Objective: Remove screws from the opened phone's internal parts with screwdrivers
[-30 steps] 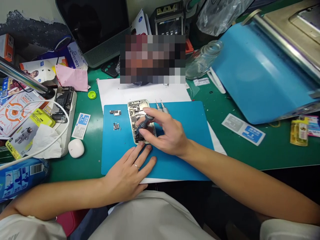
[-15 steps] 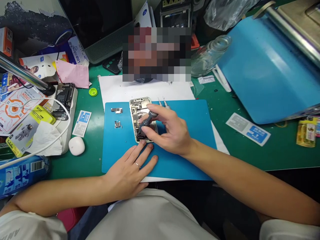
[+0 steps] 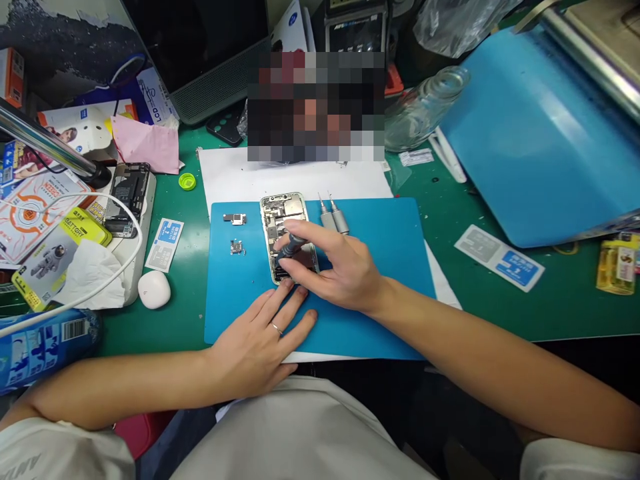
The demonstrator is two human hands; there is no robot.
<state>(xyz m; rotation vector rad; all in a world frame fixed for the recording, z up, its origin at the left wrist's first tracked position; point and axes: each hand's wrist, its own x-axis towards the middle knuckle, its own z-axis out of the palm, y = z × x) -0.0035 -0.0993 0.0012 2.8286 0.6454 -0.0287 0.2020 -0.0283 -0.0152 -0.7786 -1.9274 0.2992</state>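
An opened phone [image 3: 283,207] with its inner parts bare lies on the blue mat [image 3: 385,267]. My right hand [image 3: 345,267] grips a dark grey screwdriver [image 3: 291,247], its lower end over the phone's lower left part; the tip is hard to make out. Flat on the mat, my left hand [image 3: 270,327] has its fingers spread, and the fingertips touch the phone's bottom edge. Two more grey screwdrivers [image 3: 333,217] lie just right of the phone. Left of it sit a small metal plate [image 3: 235,219] and a small cluster of metal parts [image 3: 237,247].
White paper [image 3: 225,175] extends under the mat. On the left are a white earbud case [image 3: 154,289], a second opened phone [image 3: 128,193], boxes and a white cable [image 3: 139,230]. At right stand a glass jar [image 3: 420,117] and a large blue sheet [image 3: 515,140]. A blurred patch covers the back middle.
My right hand and the screwdriver have shifted slightly lower and tilted, uncovering the two spare screwdrivers. My left hand stays at the phone's bottom edge.
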